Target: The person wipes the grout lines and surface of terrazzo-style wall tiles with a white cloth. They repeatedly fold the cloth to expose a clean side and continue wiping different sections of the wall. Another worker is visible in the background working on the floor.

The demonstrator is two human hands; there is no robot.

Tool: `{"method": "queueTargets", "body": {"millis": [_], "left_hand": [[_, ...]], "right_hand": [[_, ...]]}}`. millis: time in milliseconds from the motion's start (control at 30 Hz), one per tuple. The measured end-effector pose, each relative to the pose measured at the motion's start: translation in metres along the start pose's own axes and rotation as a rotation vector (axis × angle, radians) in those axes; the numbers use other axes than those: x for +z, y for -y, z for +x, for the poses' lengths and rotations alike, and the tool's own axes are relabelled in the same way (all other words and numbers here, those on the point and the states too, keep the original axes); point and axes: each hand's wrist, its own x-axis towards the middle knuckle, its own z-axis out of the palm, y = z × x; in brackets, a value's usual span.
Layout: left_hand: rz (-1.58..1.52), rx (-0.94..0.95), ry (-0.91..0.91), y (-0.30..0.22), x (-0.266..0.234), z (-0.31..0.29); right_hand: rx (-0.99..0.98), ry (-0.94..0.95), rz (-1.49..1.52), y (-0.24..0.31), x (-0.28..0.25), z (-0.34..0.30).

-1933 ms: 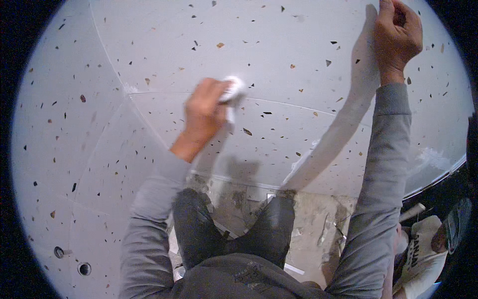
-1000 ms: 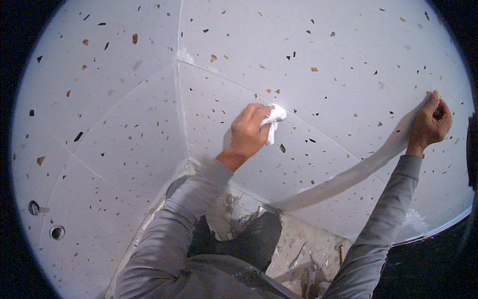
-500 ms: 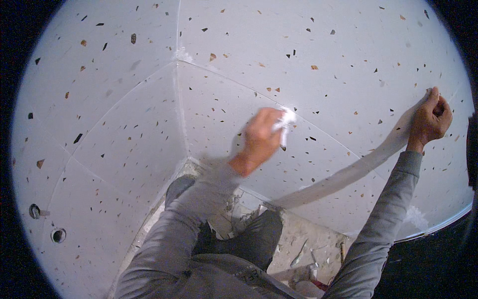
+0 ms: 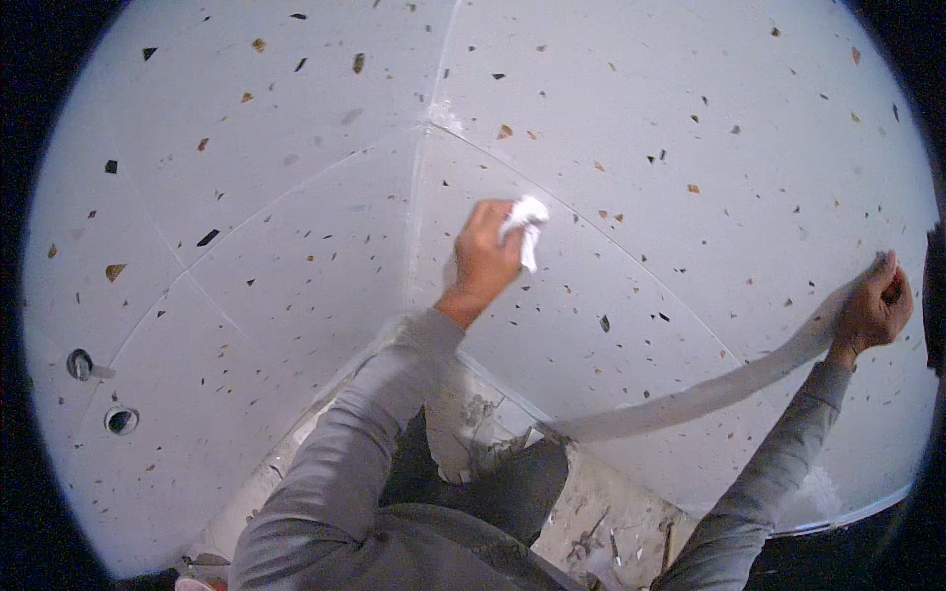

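Here, from the head camera, a person in grey sleeves works at a tiled wall [image 4: 296, 256] of pale speckled terrazzo. The left hand [image 4: 485, 258] is closed round a crumpled white rag [image 4: 525, 222] and presses it to a tile just right of the vertical joint [image 4: 418, 212]. The right hand [image 4: 875, 310], well apart, is clenched on the end of a long pale strip [image 4: 709, 392], which looks like tape and sags down to the wall's foot by the person's legs. The step in hand looks to be wiping the tile face while the strip is held off it. A next pass would seem to call for steady pressure along the joint and a taut strip. Two pipe holes [image 4: 99, 392] show low on the left; rubble [image 4: 601, 522] lies on the floor below.
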Motion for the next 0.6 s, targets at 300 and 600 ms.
{"method": "queueTargets", "body": {"millis": [300,600], "left_hand": [[0.156,-0.291,-0.295,0.076,-0.041,0.044],[0.214,-0.081,-0.392,0.048,-0.050,0.100]], "right_hand": [[0.117,0.064,0.013,-0.002,0.005,0.000],[0.084,-0.005,-0.043,0.007,0.005,-0.006]]}}
